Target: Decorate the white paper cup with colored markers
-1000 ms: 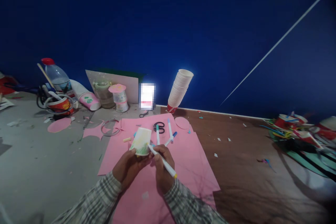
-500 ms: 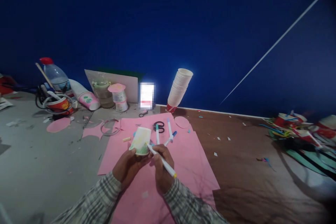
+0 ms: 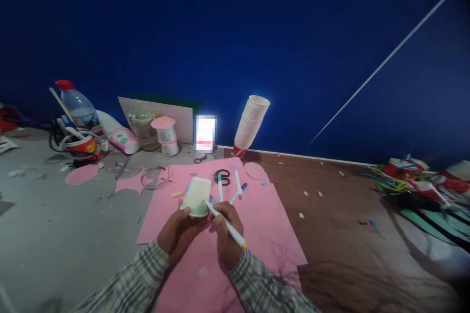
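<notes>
My left hand (image 3: 179, 235) is closed around the lower part of a white paper cup (image 3: 198, 195), which carries green strokes and faint yellow colouring. A white marker (image 3: 232, 231) with a yellow end is gripped in my right hand (image 3: 228, 234), its tip against the cup's side. Beneath both hands lies pink paper (image 3: 262, 234). Just beyond the cup are black-handled scissors (image 3: 223, 177), a green-tipped marker (image 3: 220, 188) and a light-blue-tipped marker (image 3: 237, 181). The fingers behind the cup are partly hidden.
A leaning stack of paper cups (image 3: 252, 120) stands by the blue wall. At left are a plastic bottle (image 3: 80, 107), a glass jar (image 3: 145, 134), a decorated cup tower (image 3: 168, 137) and a tape roll (image 3: 154, 177). Craft clutter on a green mat (image 3: 422, 220) lies far right.
Almost nothing differs. Both hands keep their hold on the cup and the marker, with the marker tip still at the same part of the cup.
</notes>
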### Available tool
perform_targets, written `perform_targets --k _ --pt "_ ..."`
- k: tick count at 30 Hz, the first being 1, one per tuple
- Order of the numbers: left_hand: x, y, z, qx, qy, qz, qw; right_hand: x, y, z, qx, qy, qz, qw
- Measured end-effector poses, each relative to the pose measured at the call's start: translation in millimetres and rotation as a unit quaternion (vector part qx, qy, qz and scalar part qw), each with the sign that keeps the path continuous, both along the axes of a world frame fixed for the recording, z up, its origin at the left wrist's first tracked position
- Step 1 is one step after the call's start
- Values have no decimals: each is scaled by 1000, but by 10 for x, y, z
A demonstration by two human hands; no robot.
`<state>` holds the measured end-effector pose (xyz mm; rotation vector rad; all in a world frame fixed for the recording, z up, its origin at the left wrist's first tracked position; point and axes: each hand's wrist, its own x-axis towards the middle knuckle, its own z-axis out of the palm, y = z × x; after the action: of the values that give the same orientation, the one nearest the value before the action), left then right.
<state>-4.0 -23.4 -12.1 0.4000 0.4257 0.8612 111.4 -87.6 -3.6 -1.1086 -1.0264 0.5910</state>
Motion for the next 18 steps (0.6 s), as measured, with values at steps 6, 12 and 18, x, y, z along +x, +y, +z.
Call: perform_targets --k 6,12,18 --pt "15 -19 36 3 -2 3 1000 -3 1 2 8 -4 -8 1000" --pt "17 -19 36 3 5 12 1000 -6 2 -28 1 7 -6 1000" --pt "11 -10 18 -4 -6 6 1000 -13 1 -27 -1 6 -11 1000"
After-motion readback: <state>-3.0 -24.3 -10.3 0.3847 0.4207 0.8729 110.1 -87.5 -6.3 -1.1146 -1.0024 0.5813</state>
